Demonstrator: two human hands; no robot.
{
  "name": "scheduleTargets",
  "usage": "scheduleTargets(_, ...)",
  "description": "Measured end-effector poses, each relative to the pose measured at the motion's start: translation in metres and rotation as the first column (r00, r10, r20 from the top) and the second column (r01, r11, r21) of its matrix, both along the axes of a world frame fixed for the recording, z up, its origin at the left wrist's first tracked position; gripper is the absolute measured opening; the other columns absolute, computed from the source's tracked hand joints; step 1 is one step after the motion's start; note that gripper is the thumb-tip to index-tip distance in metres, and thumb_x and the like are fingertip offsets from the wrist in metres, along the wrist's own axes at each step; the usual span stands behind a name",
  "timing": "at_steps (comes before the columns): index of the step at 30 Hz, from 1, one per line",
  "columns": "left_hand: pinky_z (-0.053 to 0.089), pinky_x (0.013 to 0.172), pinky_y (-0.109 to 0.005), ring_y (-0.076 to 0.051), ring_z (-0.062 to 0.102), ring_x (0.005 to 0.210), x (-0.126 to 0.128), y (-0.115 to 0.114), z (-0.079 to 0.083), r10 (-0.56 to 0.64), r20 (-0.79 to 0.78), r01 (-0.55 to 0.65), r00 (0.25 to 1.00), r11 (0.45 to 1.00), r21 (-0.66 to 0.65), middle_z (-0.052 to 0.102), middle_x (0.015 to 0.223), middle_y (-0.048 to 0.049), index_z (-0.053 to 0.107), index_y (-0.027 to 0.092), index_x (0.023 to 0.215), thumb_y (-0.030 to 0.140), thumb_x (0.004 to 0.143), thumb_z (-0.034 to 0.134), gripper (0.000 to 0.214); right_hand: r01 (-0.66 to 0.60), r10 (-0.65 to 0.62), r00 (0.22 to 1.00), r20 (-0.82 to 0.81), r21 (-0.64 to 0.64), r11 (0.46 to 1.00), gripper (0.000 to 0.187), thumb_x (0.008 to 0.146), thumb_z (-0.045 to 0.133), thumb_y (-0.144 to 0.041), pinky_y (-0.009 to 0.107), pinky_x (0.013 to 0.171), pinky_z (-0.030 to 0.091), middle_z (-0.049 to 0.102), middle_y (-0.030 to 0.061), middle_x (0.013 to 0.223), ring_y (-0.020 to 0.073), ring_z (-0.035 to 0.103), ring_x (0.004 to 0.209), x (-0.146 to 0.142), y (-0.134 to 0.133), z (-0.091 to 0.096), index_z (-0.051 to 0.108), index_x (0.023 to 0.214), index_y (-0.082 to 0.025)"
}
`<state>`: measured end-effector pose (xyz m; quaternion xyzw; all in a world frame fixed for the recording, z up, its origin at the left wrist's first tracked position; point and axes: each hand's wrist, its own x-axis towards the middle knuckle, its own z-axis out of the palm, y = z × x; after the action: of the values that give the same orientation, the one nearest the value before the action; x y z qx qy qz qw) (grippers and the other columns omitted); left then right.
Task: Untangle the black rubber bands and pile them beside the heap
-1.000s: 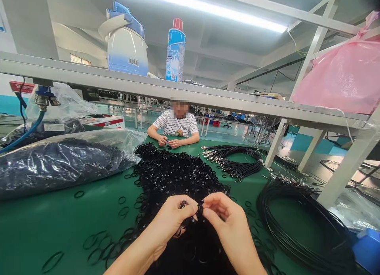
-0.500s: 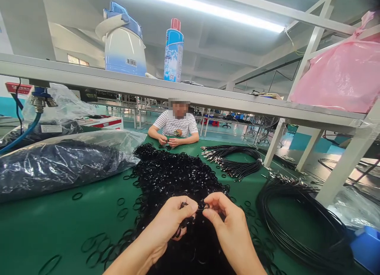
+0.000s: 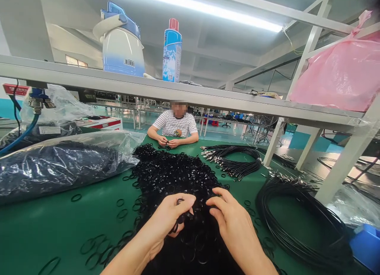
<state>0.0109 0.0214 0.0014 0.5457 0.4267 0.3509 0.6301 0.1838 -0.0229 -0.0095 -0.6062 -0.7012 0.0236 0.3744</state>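
Several black rubber rings (image 3: 180, 202) are bunched in my left hand (image 3: 169, 215), its thumb pressed against the curled fingers. To its right, my right hand (image 3: 230, 217) hovers over the pile with thumb and fingers apart, and I see nothing held between them. Below both hands spreads a large heap of black rings (image 3: 178, 168), running from near my body to the far side of the green table (image 3: 97, 211). Loose single rings (image 3: 76, 197) lie on the green surface to the left.
A clear plastic bag (image 3: 68, 160) of black parts lies left. Coiled black cables (image 3: 234, 158) and a bigger coil (image 3: 264, 203) sit right, near a blue bin (image 3: 366, 243). Overhead runs a shelf (image 3: 190, 93) with a jug (image 3: 123, 49) and spray can (image 3: 172, 53). Opposite sits a person (image 3: 176, 124) handling rings.
My right hand has drawn away from the left, to the right, and its fingers have parted from the ring they were touching. My left hand keeps its bunch.
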Motion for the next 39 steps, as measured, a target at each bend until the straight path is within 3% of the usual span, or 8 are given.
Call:
scheduleTargets(5, 0.011, 0.037, -0.017, -0.001, 0.030, 0.036, 0.002, -0.004, -0.001, 0.044, 0.091, -0.038, 0.995, 0.998, -0.059, 0.055, 0.067, 0.0019, 0.060, 0.017, 0.099, 0.060, 0.075, 0.055, 0.050, -0.202, 0.162, 0.931, -0.328, -0.091, 0.975, 0.010, 0.081, 0.057, -0.020, 0.024, 0.061, 0.044, 0.066, -0.0026, 0.078, 0.0153, 0.059, 0.066, -0.028, -0.011, 0.008, 0.064, 0.086, -0.026)
scheduleTargets(7, 0.011, 0.038, -0.017, 0.000, 0.029, 0.036, 0.002, -0.004, -0.002, 0.036, 0.096, -0.029, 0.995, 0.997, -0.072, 0.052, 0.063, 0.0034, 0.061, 0.016, 0.097, 0.059, 0.075, 0.055, 0.049, -0.270, 0.196, 0.882, -0.428, -0.118, 0.956, 0.017, 0.077, 0.059, -0.015, 0.023, 0.061, 0.046, 0.067, -0.0031, 0.077, 0.0145, 0.060, 0.066, -0.034, -0.012, 0.006, 0.065, 0.088, -0.025)
scheduleTargets(14, 0.010, 0.036, -0.017, -0.001, 0.029, 0.036, -0.002, 0.000, 0.000, 0.026, 0.036, -0.027, 0.999, 1.000, 0.016, 0.056, 0.069, 0.0013, 0.062, 0.014, 0.089, 0.056, 0.074, 0.058, 0.045, -0.255, 0.121, 0.764, -0.633, -0.124, 0.959, 0.019, 0.079, 0.052, -0.016, 0.027, 0.062, 0.051, 0.069, 0.0017, 0.076, 0.0186, 0.066, 0.070, -0.014, 0.002, -0.005, 0.068, 0.089, -0.020)
scheduleTargets(21, 0.022, 0.038, -0.016, -0.004, 0.035, 0.042, 0.003, -0.006, 0.002, -0.070, -0.146, 0.088, 0.987, 0.988, 0.126, 0.059, 0.065, 0.0008, 0.062, 0.014, 0.074, 0.055, 0.069, 0.063, 0.041, -0.183, 0.076, 0.785, -0.615, -0.114, 0.976, 0.010, 0.075, 0.062, -0.023, 0.028, 0.064, 0.050, 0.070, 0.0018, 0.075, 0.0197, 0.066, 0.070, -0.013, 0.004, -0.004, 0.068, 0.082, -0.020)
scheduleTargets(24, 0.024, 0.040, -0.016, -0.004, 0.036, 0.043, 0.003, -0.006, 0.000, -0.040, -0.151, 0.062, 0.988, 0.987, 0.145, 0.057, 0.062, 0.0025, 0.059, 0.015, 0.070, 0.051, 0.072, 0.061, 0.036, -0.180, 0.054, 0.768, -0.638, -0.134, 0.975, 0.009, 0.076, 0.061, -0.024, 0.027, 0.059, 0.050, 0.070, 0.0018, 0.070, 0.0192, 0.067, 0.064, -0.013, 0.003, -0.004, 0.068, 0.080, -0.019)
scheduleTargets(28, 0.024, 0.040, -0.016, -0.005, 0.036, 0.044, 0.001, -0.006, 0.002, -0.079, -0.115, 0.096, 0.990, 0.983, 0.155, 0.054, 0.064, 0.0044, 0.061, 0.018, 0.084, 0.049, 0.076, 0.058, 0.032, -0.245, 0.080, 0.733, -0.675, -0.153, 0.957, 0.010, 0.078, 0.059, -0.024, 0.024, 0.055, 0.048, 0.069, 0.0015, 0.065, 0.0189, 0.068, 0.063, -0.015, 0.000, -0.002, 0.066, 0.083, -0.018)
scheduleTargets(31, 0.025, 0.040, -0.017, -0.005, 0.037, 0.045, 0.003, -0.008, 0.004, -0.076, -0.140, 0.099, 0.987, 0.981, 0.167, 0.053, 0.062, 0.0044, 0.059, 0.017, 0.077, 0.050, 0.074, 0.060, 0.033, -0.259, 0.104, 0.739, -0.665, -0.139, 0.956, 0.009, 0.080, 0.056, -0.023, 0.024, 0.056, 0.048, 0.068, 0.0005, 0.064, 0.0176, 0.067, 0.062, -0.018, -0.001, -0.001, 0.064, 0.081, -0.019)
scheduleTargets(39, 0.024, 0.040, -0.017, -0.005, 0.036, 0.043, 0.005, -0.009, 0.004, -0.036, -0.093, 0.050, 0.995, 0.988, 0.149, 0.048, 0.060, 0.0059, 0.056, 0.017, 0.069, 0.044, 0.076, 0.058, 0.027, -0.067, -0.015, 0.833, -0.554, -0.128, 0.990, 0.013, 0.084, 0.052, -0.025, 0.024, 0.058, 0.045, 0.064, -0.0020, 0.065, 0.0171, 0.064, 0.067, -0.015, 0.001, -0.005, 0.060, 0.074, -0.022)
